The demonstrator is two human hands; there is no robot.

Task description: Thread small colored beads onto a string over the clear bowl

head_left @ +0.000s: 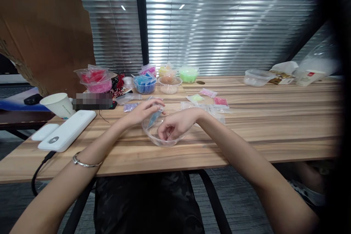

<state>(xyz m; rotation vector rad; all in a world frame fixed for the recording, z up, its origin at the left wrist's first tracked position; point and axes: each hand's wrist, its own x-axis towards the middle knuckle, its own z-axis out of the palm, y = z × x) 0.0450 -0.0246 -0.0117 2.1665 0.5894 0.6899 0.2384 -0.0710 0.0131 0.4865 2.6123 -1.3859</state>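
A clear round plastic bowl (153, 139) stands near the front of the wooden table, with a small blue packet (155, 117) leaning inside its left part. Over the bowl's left rim lies my left hand (144, 111), its fingers stretched out above the packet; whether they touch it is unclear. My right hand (177, 123) reaches down into the bowl with its fingers curled together, and anything between its fingertips is hidden. Just behind the bowl are a purple packet (130, 107) and several clear bags (216, 115).
Pink (208, 92), green (195, 98) and red packets (221, 101) lie beyond my right hand. Bowls of coloured packets, including a blue one (145, 85), line the back. At left are a paper cup (58, 104) and white power bank (68, 131); an empty-looking tub (256, 78) sits back right.
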